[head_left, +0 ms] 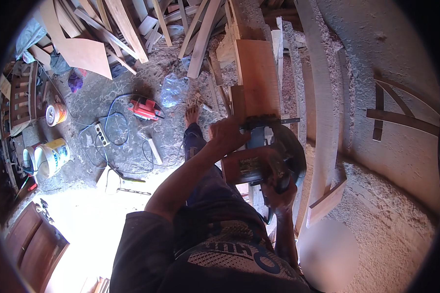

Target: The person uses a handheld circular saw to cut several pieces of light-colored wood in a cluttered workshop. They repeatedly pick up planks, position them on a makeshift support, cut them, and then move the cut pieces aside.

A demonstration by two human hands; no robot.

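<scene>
A circular saw (249,165) with a dark reddish motor housing and a round dark guard rests at the near end of a reddish-brown wooden board (259,78). My right hand (280,194) is closed around the saw's rear handle. At the board's near left corner, beside the front of the saw's base, my left hand (227,135) is closed on the wood's edge; its fingertips are partly hidden. The blade and its contact with the wood cannot be made out.
Sawdust-covered planks (322,112) run along the right by the wall. On the floor at left lie a red power tool (145,108), a power strip (101,135), looping cables and buckets (54,157). Loose timber (124,29) leans at the back. My bare foot (192,115) stands beside the board.
</scene>
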